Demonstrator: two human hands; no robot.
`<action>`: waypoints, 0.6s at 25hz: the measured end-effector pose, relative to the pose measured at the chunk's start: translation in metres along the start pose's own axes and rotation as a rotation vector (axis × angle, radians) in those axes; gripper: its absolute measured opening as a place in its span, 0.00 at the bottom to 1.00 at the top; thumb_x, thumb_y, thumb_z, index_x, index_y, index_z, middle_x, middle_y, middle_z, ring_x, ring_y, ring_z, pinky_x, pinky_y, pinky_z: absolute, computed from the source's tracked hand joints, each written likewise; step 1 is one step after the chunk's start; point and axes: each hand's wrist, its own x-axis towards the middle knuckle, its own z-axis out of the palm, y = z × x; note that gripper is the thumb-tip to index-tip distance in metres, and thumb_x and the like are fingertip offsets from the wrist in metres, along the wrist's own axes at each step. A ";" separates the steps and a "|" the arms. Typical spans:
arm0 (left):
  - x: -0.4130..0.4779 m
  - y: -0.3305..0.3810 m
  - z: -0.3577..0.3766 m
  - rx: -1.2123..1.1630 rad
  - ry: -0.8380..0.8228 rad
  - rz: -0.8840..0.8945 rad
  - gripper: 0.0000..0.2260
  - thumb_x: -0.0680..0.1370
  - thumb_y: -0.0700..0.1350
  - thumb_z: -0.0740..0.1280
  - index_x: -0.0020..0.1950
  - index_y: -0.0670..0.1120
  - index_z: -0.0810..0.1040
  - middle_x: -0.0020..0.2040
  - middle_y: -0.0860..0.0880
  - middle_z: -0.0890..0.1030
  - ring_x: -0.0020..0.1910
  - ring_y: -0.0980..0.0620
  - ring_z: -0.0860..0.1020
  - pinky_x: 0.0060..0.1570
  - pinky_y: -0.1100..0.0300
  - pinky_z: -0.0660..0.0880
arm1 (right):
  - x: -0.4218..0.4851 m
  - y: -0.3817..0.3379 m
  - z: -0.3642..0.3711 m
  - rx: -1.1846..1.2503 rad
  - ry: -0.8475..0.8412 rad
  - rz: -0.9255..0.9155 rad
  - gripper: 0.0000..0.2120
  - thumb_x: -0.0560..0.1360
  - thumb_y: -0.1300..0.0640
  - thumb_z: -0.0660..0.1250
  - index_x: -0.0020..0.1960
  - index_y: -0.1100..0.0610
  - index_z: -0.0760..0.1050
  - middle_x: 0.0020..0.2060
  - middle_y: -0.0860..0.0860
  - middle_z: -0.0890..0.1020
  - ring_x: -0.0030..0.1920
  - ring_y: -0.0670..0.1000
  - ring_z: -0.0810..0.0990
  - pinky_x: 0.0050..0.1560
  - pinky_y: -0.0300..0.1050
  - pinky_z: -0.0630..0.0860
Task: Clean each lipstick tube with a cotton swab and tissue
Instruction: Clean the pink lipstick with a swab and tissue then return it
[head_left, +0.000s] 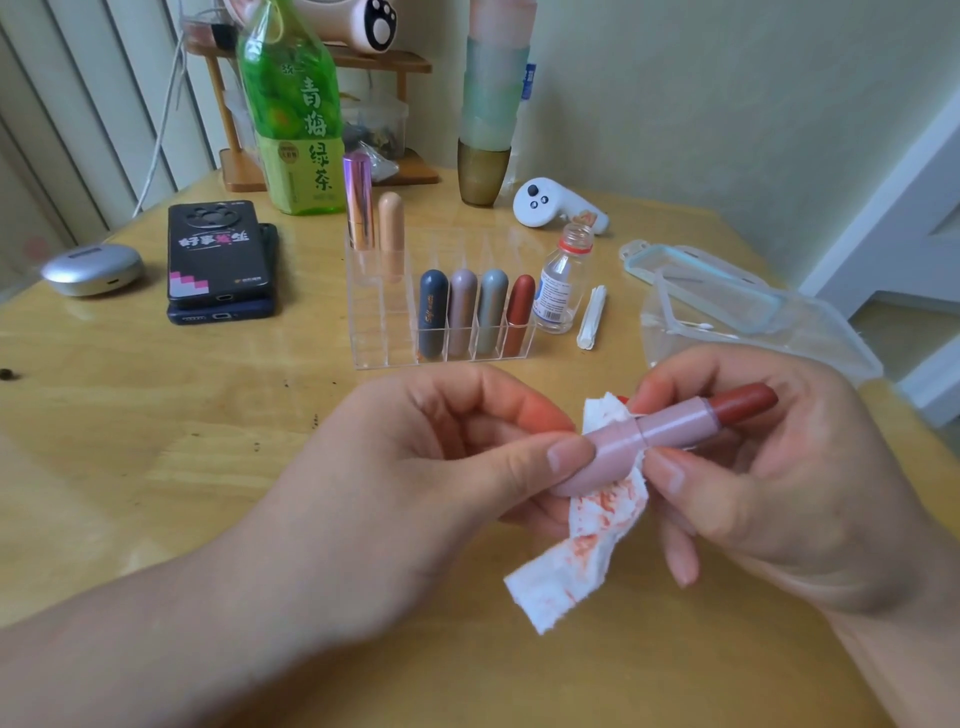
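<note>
Seven lipstick tubes show: one held, six upright in a clear organizer (384, 332) beyond the grips, with a dark blue tube (432, 312), a mauve one (462, 312), a grey one (492, 309) and a rust one (519, 312) in its near row, and a metallic purple tube (358, 202) and a peach one (390, 234) behind. There is one tissue (587, 551). The held lipstick (670, 423) lies level between both grips above the surface (156, 415): a pale pink tube, uncapped, its brick-red stick pointing past the right grip (753, 467). The left grip (467, 447) pinches the tube's base; the right grip clasps the tissue against the tube's middle. The tissue is white, smeared orange-red, hanging below the grips. Beyond the right grip stand an uncapped small bottle (563, 280), a white swab packet (592, 319) and a clear plastic box (831, 332); two stacked phones (218, 254) lie beyond the left grip.
</note>
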 end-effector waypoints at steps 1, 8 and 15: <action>-0.001 0.001 0.001 0.043 0.018 0.020 0.08 0.68 0.43 0.77 0.43 0.41 0.84 0.37 0.43 0.86 0.34 0.46 0.85 0.37 0.59 0.81 | 0.000 -0.001 0.001 0.003 0.002 -0.007 0.07 0.61 0.60 0.73 0.38 0.54 0.80 0.23 0.56 0.77 0.15 0.54 0.74 0.22 0.40 0.73; -0.009 0.006 0.001 0.461 -0.087 0.019 0.10 0.75 0.59 0.67 0.51 0.59 0.83 0.41 0.55 0.85 0.45 0.58 0.84 0.76 0.48 0.38 | 0.000 -0.003 0.004 0.003 0.005 -0.007 0.06 0.61 0.60 0.72 0.38 0.54 0.80 0.22 0.59 0.76 0.15 0.54 0.74 0.23 0.38 0.73; -0.015 0.003 0.005 0.637 0.139 0.218 0.13 0.65 0.55 0.77 0.44 0.55 0.78 0.36 0.57 0.84 0.35 0.56 0.83 0.58 0.40 0.74 | -0.002 -0.004 0.008 -0.001 -0.042 0.003 0.07 0.61 0.63 0.72 0.39 0.56 0.80 0.25 0.53 0.79 0.18 0.54 0.77 0.24 0.41 0.75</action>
